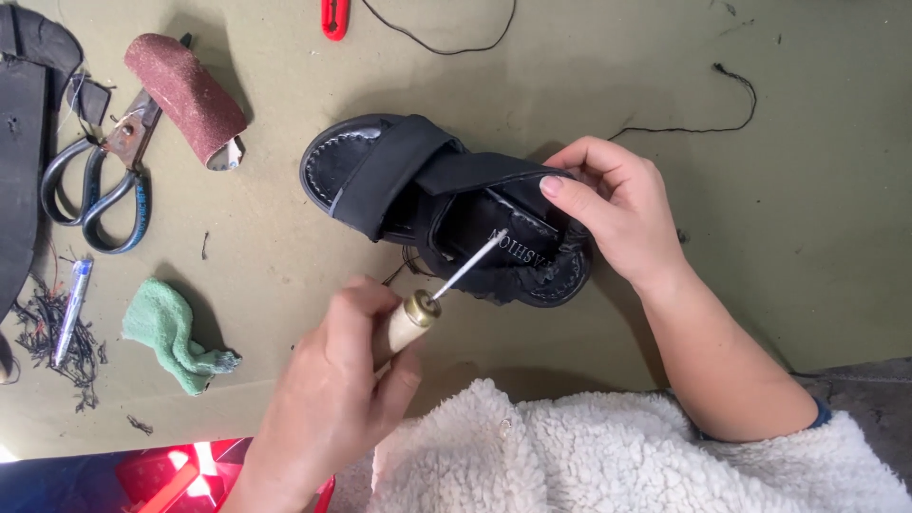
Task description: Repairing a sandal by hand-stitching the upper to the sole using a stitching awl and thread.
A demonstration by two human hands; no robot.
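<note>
1. The black strapped sandal with a stitched rubber sole (427,195) lies on its side on the olive-green work surface (807,209). Its heel end is under the right hand (617,214) and its toe end points away to that hand's far side.
2. The right hand grasps the heel of the sandal, fingers curled over the rim and thumb pressed on the insole edge, so the shoe is pinned against the surface.
3. The left hand (332,399) is clenched around the pale wooden handle with a brass collar of a stitching awl (446,280). The thin metal needle runs up from that hand and its tip touches the insole just beside the right thumb.
4. The sandal looks light and flexible. The straps and the crumpled heel lining appear soft and likely fold under pressure, while the sole seems stiffer and gives a firmer hold along its edge.
5. The best grip seems to be the sole rim at the heel, clear of the needle's line.
6. The awl looks rigid and sharp, so the handle is the safe part to hold.
7. Well beyond the left hand lie blue-handled scissors (95,180), a roll of reddish sandpaper (185,95) and a green cloth (171,342).
8. Loose black thread (722,114) lies beyond the right hand.
</note>
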